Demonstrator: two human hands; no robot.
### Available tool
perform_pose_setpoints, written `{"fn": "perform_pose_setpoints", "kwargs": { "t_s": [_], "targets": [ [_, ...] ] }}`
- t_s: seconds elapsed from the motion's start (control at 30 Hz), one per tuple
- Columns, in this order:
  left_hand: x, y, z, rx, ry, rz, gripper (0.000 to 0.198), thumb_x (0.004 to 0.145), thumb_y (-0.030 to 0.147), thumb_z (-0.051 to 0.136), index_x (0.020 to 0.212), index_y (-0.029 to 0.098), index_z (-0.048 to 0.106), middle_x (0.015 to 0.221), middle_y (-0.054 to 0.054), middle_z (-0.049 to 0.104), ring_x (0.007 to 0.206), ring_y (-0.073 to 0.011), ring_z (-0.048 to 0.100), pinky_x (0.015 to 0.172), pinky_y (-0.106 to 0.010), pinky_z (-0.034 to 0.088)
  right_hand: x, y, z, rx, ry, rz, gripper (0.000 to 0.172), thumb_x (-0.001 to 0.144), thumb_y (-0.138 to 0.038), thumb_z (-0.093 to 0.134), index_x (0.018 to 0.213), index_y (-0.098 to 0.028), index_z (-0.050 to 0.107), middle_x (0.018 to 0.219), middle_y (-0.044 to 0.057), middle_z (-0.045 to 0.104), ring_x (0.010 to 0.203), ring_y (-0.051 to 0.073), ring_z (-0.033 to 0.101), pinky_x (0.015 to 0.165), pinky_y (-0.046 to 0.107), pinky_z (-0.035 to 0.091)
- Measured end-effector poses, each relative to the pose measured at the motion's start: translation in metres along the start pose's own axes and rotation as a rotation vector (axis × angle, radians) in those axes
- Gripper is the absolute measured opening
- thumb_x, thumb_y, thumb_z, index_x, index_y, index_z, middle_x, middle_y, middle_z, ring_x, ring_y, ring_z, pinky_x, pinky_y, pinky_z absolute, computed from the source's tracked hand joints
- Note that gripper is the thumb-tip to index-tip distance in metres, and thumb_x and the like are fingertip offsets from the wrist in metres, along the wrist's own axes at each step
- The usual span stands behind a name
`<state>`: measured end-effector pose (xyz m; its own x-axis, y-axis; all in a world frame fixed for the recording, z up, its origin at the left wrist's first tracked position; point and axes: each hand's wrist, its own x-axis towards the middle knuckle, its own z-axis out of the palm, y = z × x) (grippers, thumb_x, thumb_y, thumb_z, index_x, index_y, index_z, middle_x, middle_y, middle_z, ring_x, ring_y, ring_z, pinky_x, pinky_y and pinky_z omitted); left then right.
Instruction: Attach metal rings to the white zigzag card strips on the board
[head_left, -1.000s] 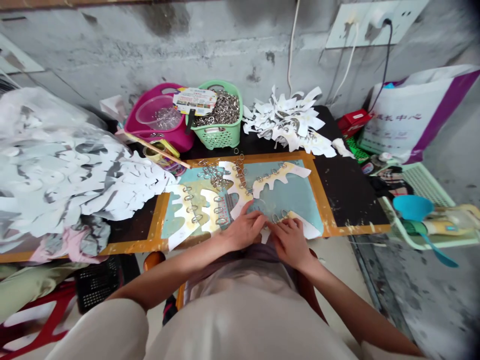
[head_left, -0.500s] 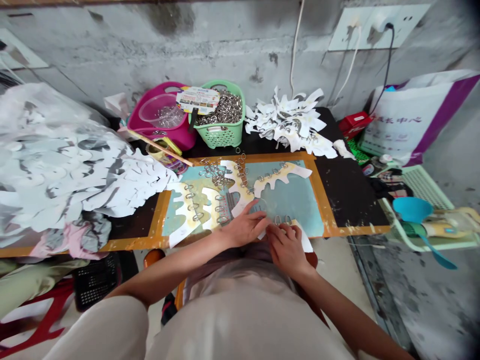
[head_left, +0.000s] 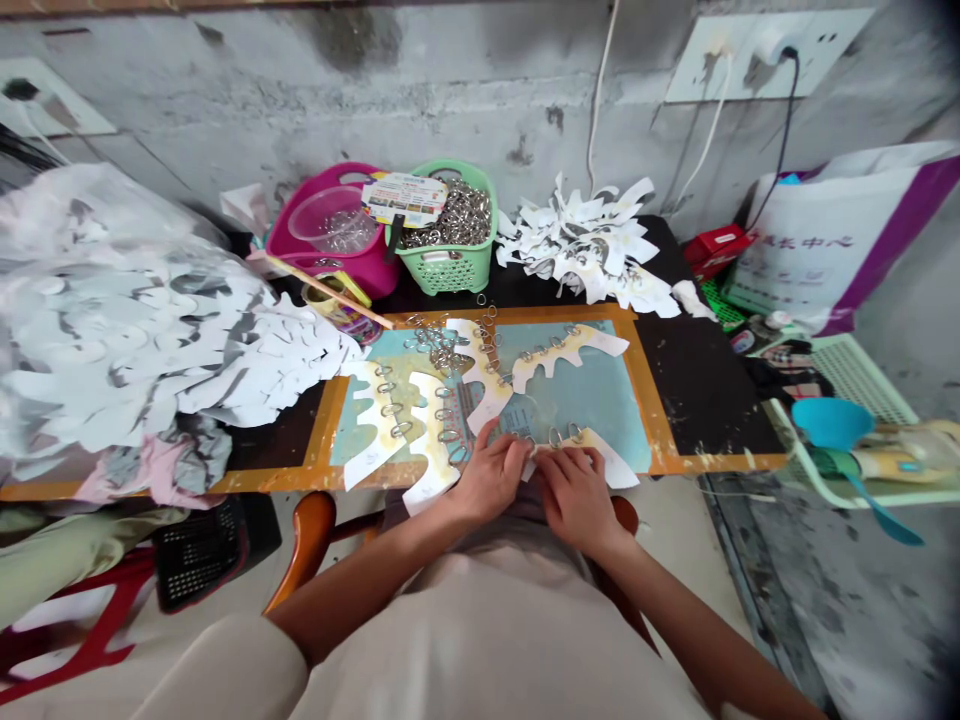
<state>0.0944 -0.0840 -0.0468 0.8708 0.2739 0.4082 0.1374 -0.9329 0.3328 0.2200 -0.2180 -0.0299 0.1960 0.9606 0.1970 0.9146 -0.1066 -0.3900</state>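
My left hand point(head_left: 491, 475) and my right hand point(head_left: 577, 498) meet at the front of a teal mat point(head_left: 577, 400), pinching a scalloped white-and-yellow paper cutout point(head_left: 600, 458). Two metal split rings point(head_left: 564, 434) stand in that cutout just above my right fingers. Other ringed cutouts point(head_left: 386, 410) lie to the left on the mat, and one point(head_left: 570, 350) lies farther back. A small heap of loose rings point(head_left: 435, 345) sits behind my left hand. Part of the held cutout is hidden under my fingers.
A green basket of rings point(head_left: 454, 225) and a pink basket point(head_left: 330, 215) stand behind the orange-edged board. A big pile of cutouts point(head_left: 150, 340) lies left, paper scraps point(head_left: 581, 240) lie behind, and a green rack point(head_left: 847, 370) stands right. A wooden chair point(head_left: 307, 535) is below.
My hands have drawn together, with my left fingers now on the cutout beside my right. The whole view has shifted slightly, and more of the chair shows.
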Motion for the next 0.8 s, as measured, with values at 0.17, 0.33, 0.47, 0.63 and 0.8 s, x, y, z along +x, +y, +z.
{"fn": "perform_pose_setpoints", "kwargs": {
  "t_s": [0.17, 0.33, 0.47, 0.63, 0.8],
  "targets": [
    [0.000, -0.001, -0.002, 0.009, 0.039, 0.006, 0.016, 0.094, 0.011, 0.038, 0.100, 0.019, 0.050, 0.086, -0.002, 0.069, 0.085, -0.0154, 0.065, 0.110, -0.049, 0.030, 0.012, 0.004, -0.006, 0.007, -0.034, 0.009, 0.044, 0.088, -0.015, 0.049, 0.132, -0.017, 0.051, 0.099, 0.009, 0.064, 0.098, 0.027, 0.049, 0.091, 0.044, 0.030],
    [-0.001, 0.002, -0.002, 0.002, 0.078, -0.047, 0.011, 0.094, 0.012, 0.041, 0.098, 0.019, 0.050, 0.086, -0.003, 0.070, 0.080, -0.0164, 0.065, 0.100, -0.045, 0.038, 0.025, 0.003, -0.010, -0.103, -0.098, -0.003, 0.041, 0.086, -0.015, 0.052, 0.125, -0.026, 0.059, 0.092, 0.007, 0.060, 0.092, 0.026, 0.047, 0.085, 0.044, 0.029],
    [0.000, 0.004, 0.000, 0.006, 0.049, -0.072, 0.011, 0.093, 0.011, 0.041, 0.096, 0.018, 0.049, 0.081, -0.003, 0.069, 0.077, -0.0178, 0.064, 0.101, -0.047, 0.037, 0.025, -0.001, -0.010, -0.131, -0.078, 0.023, 0.036, 0.088, -0.017, 0.051, 0.122, -0.023, 0.061, 0.093, 0.007, 0.060, 0.092, 0.026, 0.047, 0.088, 0.046, 0.027],
    [0.003, 0.008, 0.000, 0.065, -0.002, -0.059, 0.017, 0.089, 0.006, 0.041, 0.100, 0.017, 0.049, 0.077, -0.003, 0.065, 0.079, -0.0200, 0.062, 0.104, -0.048, 0.035, 0.020, -0.004, -0.006, -0.137, -0.061, 0.071, 0.036, 0.089, -0.017, 0.050, 0.123, -0.021, 0.060, 0.093, 0.007, 0.061, 0.092, 0.025, 0.049, 0.090, 0.046, 0.026],
    [0.005, 0.007, -0.011, 0.027, -0.075, -0.022, 0.027, 0.085, 0.006, 0.044, 0.110, 0.016, 0.047, 0.082, -0.004, 0.066, 0.087, -0.0213, 0.061, 0.107, -0.049, 0.032, 0.008, -0.002, -0.005, -0.080, -0.058, 0.082, 0.043, 0.089, -0.016, 0.049, 0.132, -0.018, 0.054, 0.101, 0.008, 0.064, 0.100, 0.025, 0.050, 0.092, 0.044, 0.027]
  ]
}}
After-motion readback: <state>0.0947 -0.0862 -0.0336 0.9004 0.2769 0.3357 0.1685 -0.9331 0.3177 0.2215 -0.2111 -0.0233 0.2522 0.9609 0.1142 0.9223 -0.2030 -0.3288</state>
